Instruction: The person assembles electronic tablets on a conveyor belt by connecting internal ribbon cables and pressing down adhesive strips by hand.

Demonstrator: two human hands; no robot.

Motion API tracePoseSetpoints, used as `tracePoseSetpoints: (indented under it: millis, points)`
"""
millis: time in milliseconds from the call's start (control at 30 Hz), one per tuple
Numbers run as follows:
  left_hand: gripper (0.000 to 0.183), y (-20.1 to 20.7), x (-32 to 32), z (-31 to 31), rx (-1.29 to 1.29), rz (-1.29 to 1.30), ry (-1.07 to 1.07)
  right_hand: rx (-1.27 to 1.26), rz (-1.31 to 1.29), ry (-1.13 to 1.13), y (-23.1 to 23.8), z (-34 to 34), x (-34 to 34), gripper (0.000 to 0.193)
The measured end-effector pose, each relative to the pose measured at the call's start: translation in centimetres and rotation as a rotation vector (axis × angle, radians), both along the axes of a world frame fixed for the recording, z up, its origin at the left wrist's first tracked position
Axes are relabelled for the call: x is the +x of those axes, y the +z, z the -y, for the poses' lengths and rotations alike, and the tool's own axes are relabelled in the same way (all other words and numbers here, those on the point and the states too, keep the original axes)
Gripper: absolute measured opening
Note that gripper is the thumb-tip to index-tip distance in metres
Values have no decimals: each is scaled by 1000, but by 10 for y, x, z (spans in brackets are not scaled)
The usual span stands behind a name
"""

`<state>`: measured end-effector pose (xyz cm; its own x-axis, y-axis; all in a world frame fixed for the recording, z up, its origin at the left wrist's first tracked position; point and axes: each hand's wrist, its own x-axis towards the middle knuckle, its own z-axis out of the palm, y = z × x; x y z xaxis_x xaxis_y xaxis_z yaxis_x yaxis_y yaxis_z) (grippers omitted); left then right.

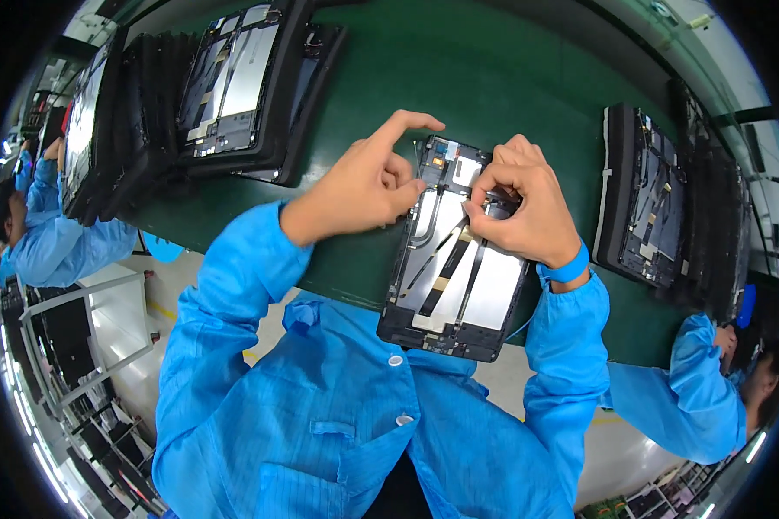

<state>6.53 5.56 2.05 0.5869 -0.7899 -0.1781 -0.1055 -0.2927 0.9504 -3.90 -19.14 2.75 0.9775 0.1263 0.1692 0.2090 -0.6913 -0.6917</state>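
Observation:
An opened tablet [495,285] with its silver inner plates and dark ribbon cables bare lies at the near edge of the green table, its lower end reaching past the edge. At its upper left side is my left hand [368,177], with the index finger stretched out, thumb tip by the tablet's edge and the other fingers curled. My right hand [528,203] is over the tablet's upper right part, thumb and index finger pinched together near the top of a ribbon cable [448,264]. Whatever sits in that pinch is hidden. A blue band [571,266] circles my right wrist.
On the green table [485,65], opened tablets in black foam trays stand stacked at the left [234,78] and right [653,199]. People in blue work clothes sit to the left [69,233] and the right [701,406]. A metal-framed rack [86,337] stands at the lower left.

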Motion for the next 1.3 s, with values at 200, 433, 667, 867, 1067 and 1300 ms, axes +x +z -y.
tracePoseSetpoints:
  millis: [200, 433, 667, 867, 1067, 1300]
  points:
    - [24, -17, -53, -12, -60, 669, 213, 5, 49, -2, -5, -3, -1, 14]
    - [28, -17, -54, -10, -45, 866, 197, 2, 57, -9, -2, -2, -3, 14]
    - [22, -12, -56, -1, -19, 764, 220, -64, 162, -2, -4, 3, -11, 9]
    - [20, -6, -55, 6, -7, 858, 175, 112, 159, -42, 3, 12, -19, 12]
    - [29, -2, -31, 12, 46, 781, 48, -18, 128, -126, 6, 25, -30, 15]
    - [53, 6, -24, 32, 54, 910, -16, 102, -120, -196, 9, 39, -52, 17]
